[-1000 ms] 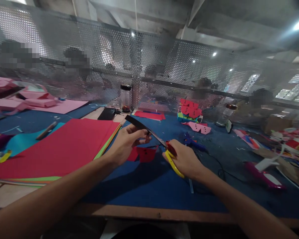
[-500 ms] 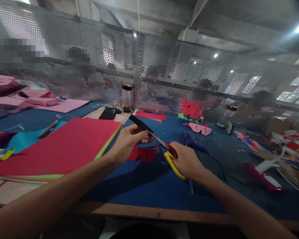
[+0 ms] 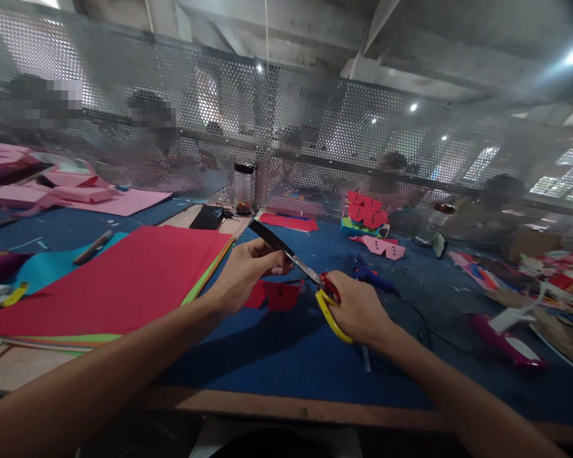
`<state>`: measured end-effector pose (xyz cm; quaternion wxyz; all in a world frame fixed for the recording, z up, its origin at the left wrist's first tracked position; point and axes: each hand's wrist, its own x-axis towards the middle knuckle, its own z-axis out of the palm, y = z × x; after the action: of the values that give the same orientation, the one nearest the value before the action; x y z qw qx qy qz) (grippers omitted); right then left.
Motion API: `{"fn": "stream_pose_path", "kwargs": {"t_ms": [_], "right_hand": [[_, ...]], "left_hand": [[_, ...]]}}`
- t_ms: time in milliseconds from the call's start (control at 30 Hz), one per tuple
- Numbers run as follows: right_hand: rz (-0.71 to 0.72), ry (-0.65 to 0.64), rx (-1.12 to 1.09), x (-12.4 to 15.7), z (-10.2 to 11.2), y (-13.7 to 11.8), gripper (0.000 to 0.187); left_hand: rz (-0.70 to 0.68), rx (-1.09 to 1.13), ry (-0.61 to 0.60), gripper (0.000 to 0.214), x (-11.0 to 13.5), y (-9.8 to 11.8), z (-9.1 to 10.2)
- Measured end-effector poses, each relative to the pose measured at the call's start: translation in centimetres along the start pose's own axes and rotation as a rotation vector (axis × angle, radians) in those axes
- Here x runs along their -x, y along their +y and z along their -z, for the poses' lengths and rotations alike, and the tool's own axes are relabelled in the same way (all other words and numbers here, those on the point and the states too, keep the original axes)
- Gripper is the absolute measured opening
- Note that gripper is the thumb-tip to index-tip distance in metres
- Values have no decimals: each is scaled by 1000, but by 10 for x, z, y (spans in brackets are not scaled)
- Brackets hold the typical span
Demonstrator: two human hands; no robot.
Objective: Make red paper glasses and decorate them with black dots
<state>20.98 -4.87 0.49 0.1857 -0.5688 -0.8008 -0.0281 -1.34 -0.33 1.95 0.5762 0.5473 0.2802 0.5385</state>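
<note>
My left hand (image 3: pixel 241 273) pinches a narrow black strip (image 3: pixel 270 237), apparently paper, whose far end points up and to the left. In my right hand (image 3: pixel 360 308) are scissors (image 3: pixel 333 318) with yellow and red handles. Their metal blades meet the near end of the strip beside my left fingertips; whether they are parted there is hard to see. Just below, on the blue tabletop (image 3: pixel 277 366), lies a red paper cutout (image 3: pixel 284 298) with small dark dots, partly behind my left hand.
Red sheets (image 3: pixel 119 273) top a coloured paper stack at left. Behind it are a black phone (image 3: pixel 207 217) and a jar (image 3: pixel 243 189). Red cutouts (image 3: pixel 367 210) lie near the perforated partition (image 3: pixel 310 121). A blue glue gun (image 3: pixel 373 275) with its cord sits right of my hands.
Both hands stay nearly in place with the strip and scissors. The scissors handles have moved very slightly to the left.
</note>
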Motion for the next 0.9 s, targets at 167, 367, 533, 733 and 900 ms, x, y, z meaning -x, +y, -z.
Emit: {"fn": "stream_pose_path", "kwargs": {"t_ms": [167, 367, 533, 733, 900], "right_hand": [[12, 11, -3, 0, -1, 0, 12], [-1, 3, -6, 0, -2, 0, 14], [-22, -10, 5, 0, -1, -1, 15], [-16, -3, 30, 1, -1, -1, 16], [-13, -7, 45, 0, 0, -1, 16]], "left_hand": [[5, -5, 11, 11, 1, 1, -1], [-4, 2, 6, 10, -1, -1, 1], [-7, -7, -8, 10, -2, -2, 2], [5, 1, -5, 8, -1, 2, -1], [13, -8, -3, 10, 0, 3, -2]]}}
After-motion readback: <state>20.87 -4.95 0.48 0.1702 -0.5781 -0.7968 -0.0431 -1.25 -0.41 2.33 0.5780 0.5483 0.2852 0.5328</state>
